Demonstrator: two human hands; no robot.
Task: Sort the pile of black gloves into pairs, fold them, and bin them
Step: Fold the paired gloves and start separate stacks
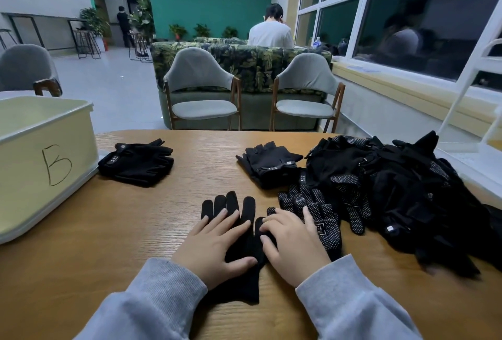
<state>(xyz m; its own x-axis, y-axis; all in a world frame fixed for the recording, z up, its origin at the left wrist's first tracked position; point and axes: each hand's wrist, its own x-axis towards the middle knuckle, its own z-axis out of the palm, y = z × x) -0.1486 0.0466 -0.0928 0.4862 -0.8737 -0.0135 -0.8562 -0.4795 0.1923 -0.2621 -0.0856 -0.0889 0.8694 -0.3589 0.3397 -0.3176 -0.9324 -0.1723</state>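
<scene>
- We see one cream bin (40, 133) marked B at the left.
- Our left hand (217, 242) and right hand (293, 244) press flat, fingers straight, gripping nothing, on one plain glove (244, 266) at table centre.
- Judged step: smoothing; folding comes next.
- Two fingerless bundles (135, 161) lie beyond; one unsorted pile (394, 190) sits right.

Bin (40, 133) cut off, left edge

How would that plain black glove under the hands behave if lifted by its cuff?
The plain black glove would probably droop limply; it lies flat like thin knit. It looks light. Its smooth fabric, without the grip dots of the dotted glove, might slide easily on the table.
</scene>
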